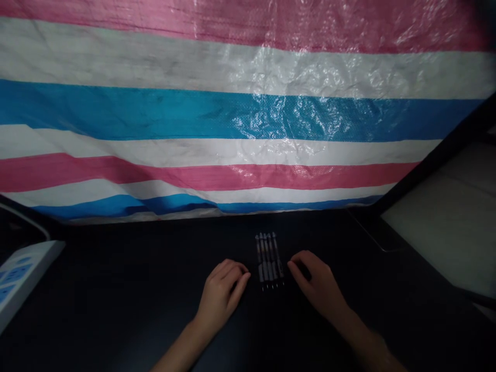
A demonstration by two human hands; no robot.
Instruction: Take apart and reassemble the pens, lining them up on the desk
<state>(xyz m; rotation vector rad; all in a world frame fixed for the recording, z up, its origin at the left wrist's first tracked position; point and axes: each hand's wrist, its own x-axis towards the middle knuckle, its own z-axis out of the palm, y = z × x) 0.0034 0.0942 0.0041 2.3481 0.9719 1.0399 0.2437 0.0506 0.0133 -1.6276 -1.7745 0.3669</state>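
Several slim pens point(268, 261) lie side by side on the dark table, nearly parallel, with clear or whitish upper parts and grey lower parts. Their pointed ends face me. Just left of the row, my left hand point(225, 289) rests on the table with curled fingers, thumb tip close to the index finger. To the right of the pens is my right hand point(315, 279), its thumb and index finger bent into a loop with the tips close together. Neither hand touches a pen, and nothing shows in either one. Dim light hides fine detail.
A black tabletop point(127, 289) spreads under the hands. Behind it hangs a sheet point(186, 113) striped in pink, white and blue. A white power strip point(27, 279) with blue sockets sits at the left edge. A dark frame bar point(430, 160) slants along the right.
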